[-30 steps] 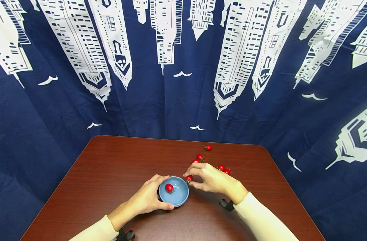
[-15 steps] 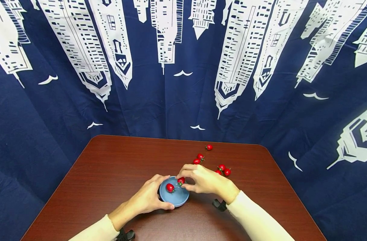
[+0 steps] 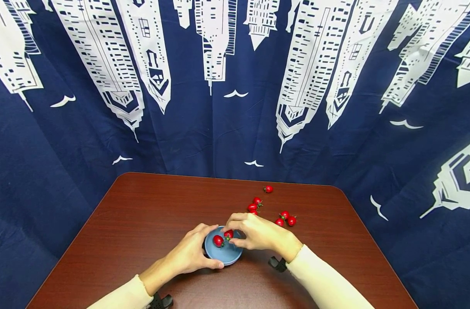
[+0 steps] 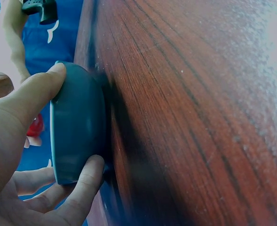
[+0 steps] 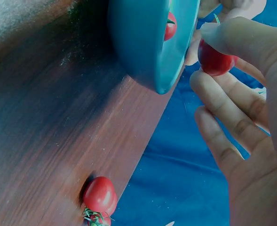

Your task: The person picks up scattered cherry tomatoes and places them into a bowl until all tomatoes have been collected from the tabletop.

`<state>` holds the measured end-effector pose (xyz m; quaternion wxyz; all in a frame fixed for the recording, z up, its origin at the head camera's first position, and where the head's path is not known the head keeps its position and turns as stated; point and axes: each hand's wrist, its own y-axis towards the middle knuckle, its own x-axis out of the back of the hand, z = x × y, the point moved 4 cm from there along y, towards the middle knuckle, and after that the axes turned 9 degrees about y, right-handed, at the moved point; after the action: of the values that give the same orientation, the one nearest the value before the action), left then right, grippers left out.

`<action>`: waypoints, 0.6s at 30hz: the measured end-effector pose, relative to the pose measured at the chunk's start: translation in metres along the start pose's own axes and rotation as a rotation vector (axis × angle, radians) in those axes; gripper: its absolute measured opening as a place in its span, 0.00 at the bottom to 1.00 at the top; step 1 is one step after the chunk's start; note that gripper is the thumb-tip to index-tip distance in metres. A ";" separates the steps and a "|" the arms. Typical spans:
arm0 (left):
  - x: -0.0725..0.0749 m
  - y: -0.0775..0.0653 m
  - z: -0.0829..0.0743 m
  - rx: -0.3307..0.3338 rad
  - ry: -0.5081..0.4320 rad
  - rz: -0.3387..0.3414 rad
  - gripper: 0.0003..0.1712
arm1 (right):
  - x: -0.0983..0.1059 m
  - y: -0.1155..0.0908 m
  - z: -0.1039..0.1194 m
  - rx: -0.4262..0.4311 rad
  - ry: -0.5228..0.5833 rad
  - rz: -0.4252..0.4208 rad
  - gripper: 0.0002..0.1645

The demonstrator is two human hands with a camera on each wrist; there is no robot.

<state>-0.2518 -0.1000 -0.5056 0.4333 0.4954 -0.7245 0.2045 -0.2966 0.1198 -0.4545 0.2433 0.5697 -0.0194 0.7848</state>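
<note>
A small blue bowl (image 3: 225,256) stands near the middle of the brown table, and one cherry tomato (image 3: 218,240) lies inside it. My left hand (image 3: 192,253) holds the bowl from the left, thumb and fingers spread round its wall. Over the bowl's right side, my right hand (image 3: 259,231) pinches a second cherry tomato (image 5: 216,59) between thumb and fingertips. In the right wrist view this tomato hangs just above the rim, its green stem showing. The left wrist view gives the bowl's outer side (image 4: 79,122) with fingertips pressed against it.
Several more cherry tomatoes lie beyond the right hand: a loose row (image 3: 252,207) leading to a single cherry tomato (image 3: 268,189) near the back edge, and a cluster (image 3: 284,215) to the right. A dark blue printed curtain (image 3: 188,141) hangs behind the table (image 3: 161,206).
My right hand has carried the pinched cherry tomato leftward from beside the bowl to over its inside. My left hand has kept its hold on the bowl.
</note>
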 end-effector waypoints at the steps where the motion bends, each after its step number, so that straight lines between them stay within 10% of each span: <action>1: 0.000 0.000 0.000 0.000 -0.002 0.000 0.65 | 0.000 0.000 0.000 -0.002 0.001 0.000 0.19; 18: 0.000 0.000 0.000 -0.007 -0.003 -0.008 0.64 | -0.003 -0.003 -0.005 -0.070 0.006 0.012 0.25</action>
<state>-0.2516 -0.1000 -0.5053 0.4348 0.4972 -0.7238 0.1995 -0.2987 0.1225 -0.4600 0.2584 0.5586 -0.0494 0.7866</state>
